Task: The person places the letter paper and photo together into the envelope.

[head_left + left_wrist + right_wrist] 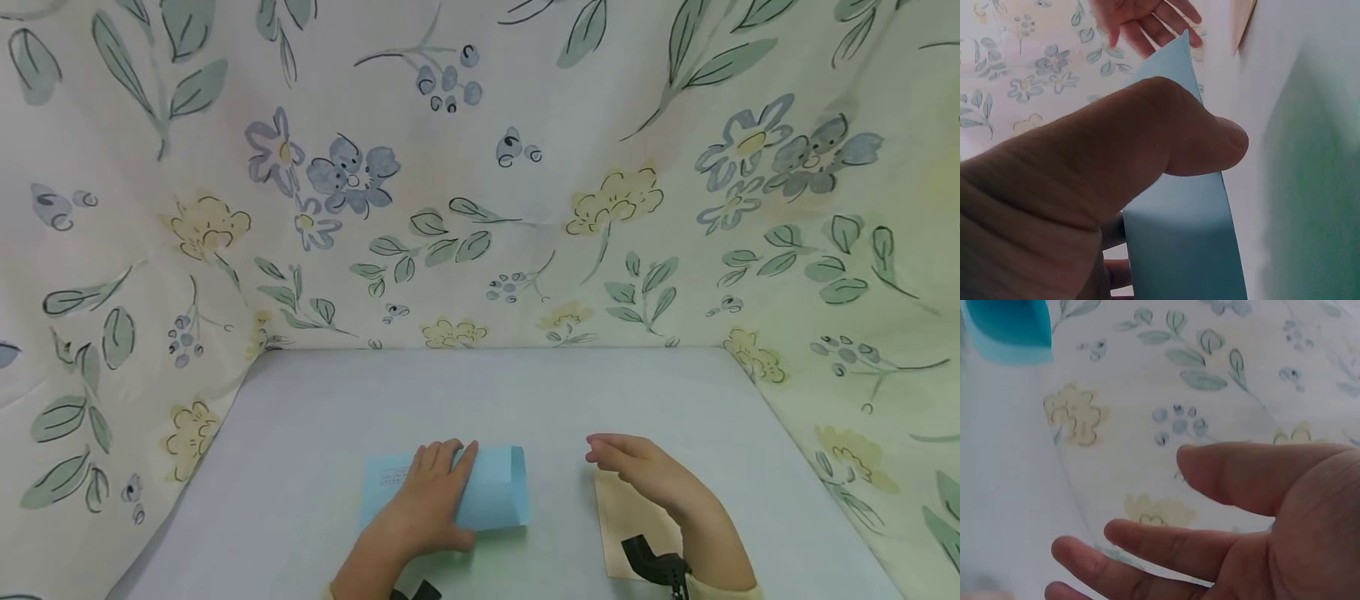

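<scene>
A light blue paper pouch with small printed lines near its left end is gripped by my left hand. Fingers spread over its upper face while the thumb lies at the near edge. In the left wrist view the thumb crosses the edge of the pouch, with fingertips partly hidden behind it. Its right end gapes, and the right wrist view looks into that opening. My right hand holds nothing, its fingers extended above a tan paper piece; the right wrist view shows the fingers apart.
Both papers are over a white table. A floral cloth hangs along the back and both sides. Dark wrist straps show at the lower edge, and a greenish shadow falls beside the pouch.
</scene>
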`<state>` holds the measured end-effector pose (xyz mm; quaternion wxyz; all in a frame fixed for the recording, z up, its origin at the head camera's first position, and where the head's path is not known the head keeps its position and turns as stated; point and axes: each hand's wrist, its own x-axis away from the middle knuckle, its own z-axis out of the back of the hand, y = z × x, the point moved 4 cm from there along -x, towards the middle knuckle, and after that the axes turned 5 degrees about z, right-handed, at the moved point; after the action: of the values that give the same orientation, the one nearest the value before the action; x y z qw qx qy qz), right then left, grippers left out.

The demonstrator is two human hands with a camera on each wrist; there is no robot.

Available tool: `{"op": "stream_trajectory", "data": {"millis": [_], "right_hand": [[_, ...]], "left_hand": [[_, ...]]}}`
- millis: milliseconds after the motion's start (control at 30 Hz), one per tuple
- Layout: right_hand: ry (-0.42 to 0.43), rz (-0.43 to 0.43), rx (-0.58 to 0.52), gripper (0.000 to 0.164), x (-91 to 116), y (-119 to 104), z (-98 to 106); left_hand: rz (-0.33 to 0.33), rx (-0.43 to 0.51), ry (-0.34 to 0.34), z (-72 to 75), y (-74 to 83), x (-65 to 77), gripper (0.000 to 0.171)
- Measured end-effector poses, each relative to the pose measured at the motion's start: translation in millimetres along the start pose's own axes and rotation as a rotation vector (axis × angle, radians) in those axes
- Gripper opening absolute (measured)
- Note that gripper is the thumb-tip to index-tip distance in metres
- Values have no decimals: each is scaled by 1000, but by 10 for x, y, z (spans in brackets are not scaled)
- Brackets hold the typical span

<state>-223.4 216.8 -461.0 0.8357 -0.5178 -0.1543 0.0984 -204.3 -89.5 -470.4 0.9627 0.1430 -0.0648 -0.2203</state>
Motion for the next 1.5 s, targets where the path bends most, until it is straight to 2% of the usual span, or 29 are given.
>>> {"op": "stream_trajectory", "data": {"millis": [267,567,700,867,1133,1333,1500], "right_hand": [[109,-89,187,63,-27,209,201],[151,-218,245,75,27,455,485],[160,-289,216,76,57,556,548],[171,-361,197,78,60,614,508],[181,-317,485,78,-27,615,369],[216,-335,543,80,-18,628,295],[203,-333,559,65,-23,624,269]], "left_hand": [[0,-4,-5,-3,2,7,111],[8,8,-7,-25,-31,-11,111],[18,17,-9,-41,-54,-25,111],[21,27,-17,-50,-71,-30,110],[6,24,-9,-38,-67,-25,109],[6,31,-10,-20,-53,-17,108],[8,38,-9,-18,-52,-16,109]]}}
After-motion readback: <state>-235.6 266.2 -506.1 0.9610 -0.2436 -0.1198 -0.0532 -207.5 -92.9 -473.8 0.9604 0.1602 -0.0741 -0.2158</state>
